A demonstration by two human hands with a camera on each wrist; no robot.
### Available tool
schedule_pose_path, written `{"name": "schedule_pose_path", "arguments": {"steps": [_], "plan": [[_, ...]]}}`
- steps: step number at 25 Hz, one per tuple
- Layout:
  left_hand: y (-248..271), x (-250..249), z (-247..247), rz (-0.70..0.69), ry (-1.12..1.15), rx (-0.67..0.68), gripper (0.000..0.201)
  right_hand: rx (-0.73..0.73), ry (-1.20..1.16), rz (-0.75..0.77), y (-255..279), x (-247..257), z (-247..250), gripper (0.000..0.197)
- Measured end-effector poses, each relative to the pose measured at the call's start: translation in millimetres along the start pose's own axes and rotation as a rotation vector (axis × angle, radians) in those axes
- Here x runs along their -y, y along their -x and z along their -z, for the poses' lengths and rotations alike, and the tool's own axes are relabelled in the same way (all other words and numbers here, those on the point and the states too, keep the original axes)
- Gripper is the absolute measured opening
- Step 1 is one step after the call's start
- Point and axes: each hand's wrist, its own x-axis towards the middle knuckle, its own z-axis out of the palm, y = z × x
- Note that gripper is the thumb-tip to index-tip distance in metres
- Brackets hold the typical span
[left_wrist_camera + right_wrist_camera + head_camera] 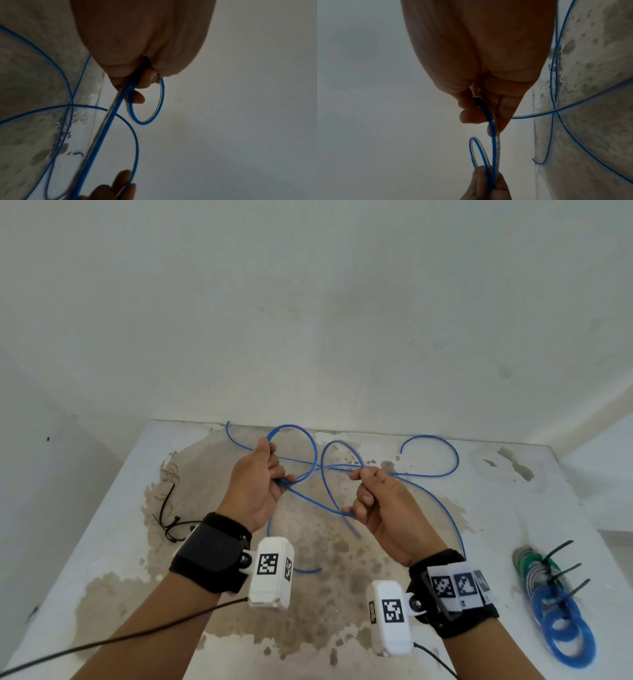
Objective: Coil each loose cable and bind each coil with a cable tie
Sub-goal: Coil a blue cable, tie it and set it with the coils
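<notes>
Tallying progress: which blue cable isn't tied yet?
The loose blue cable held by both hands, sprawled across the table. The blue coils at the right edge already carry black ties.

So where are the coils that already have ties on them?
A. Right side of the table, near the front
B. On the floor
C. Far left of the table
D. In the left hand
A: the tied coils lie on the right side of the table, near its front edge, black tie ends sticking out; both hands are busy with the loose blue cable.

No legible text; only coded markers (267, 564)
</notes>
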Motion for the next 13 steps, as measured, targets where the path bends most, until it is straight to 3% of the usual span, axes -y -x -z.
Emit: {"name": "schedule_pose_path", "arguments": {"steps": [10, 13], "plan": [[-17.4, -21.1, 6.1, -0.056, 0.067, -0.043, 0.033, 0.061, -0.01, -0.025, 11.8, 0.6, 8.1, 0.022], [-7.3, -11.4, 4.6, -0.079, -0.236, 0.033, 0.029, 0.023, 0.138, 0.017, 6.5, 6.2, 7.7, 0.024]]}}
